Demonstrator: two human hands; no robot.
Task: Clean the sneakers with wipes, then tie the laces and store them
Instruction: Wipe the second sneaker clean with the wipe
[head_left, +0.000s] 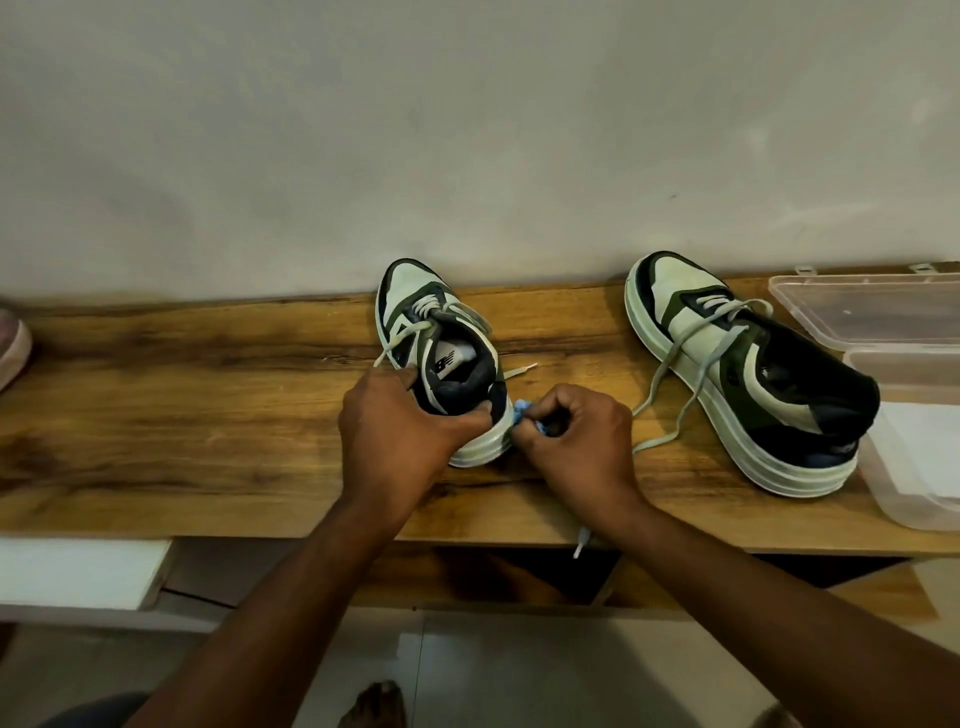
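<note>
Sneaker between the hands stands mid-desk, toe toward the wall, laces loose. The left hand grips its heel collar, thumb curled over the rim; the right hand pinches a crumpled blue wipe against the heel's sole. Toward the desk's right end stands the second sneaker, unlaced, beside a clear plastic box.

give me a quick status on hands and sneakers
Left hand grips left sneaker at heel. Right hand pinches blue wipe against heel sole. Right sneaker untied, beside open clear box.
</note>
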